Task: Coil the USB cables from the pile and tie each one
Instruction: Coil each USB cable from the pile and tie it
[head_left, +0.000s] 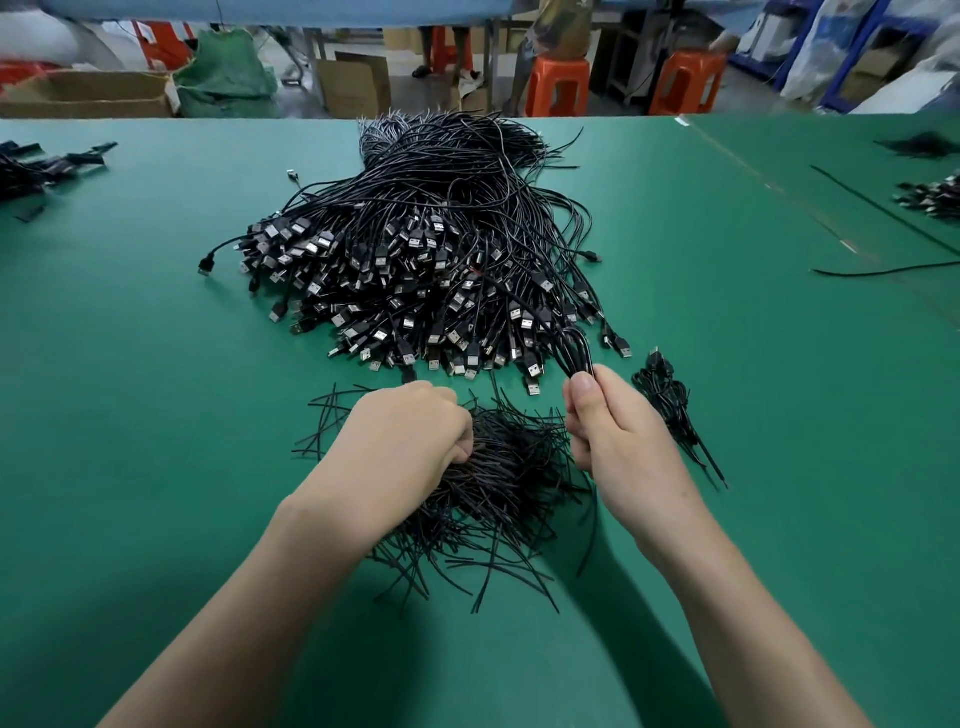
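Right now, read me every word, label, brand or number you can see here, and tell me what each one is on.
No text can be read anywhere.
USB plugs: any markings are too small to read.
Cardboard boxes: blurred, no print legible.

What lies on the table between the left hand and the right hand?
A heap of black ties, seen in the head view. The left hand digs into it; the right hand grips a coiled cable.
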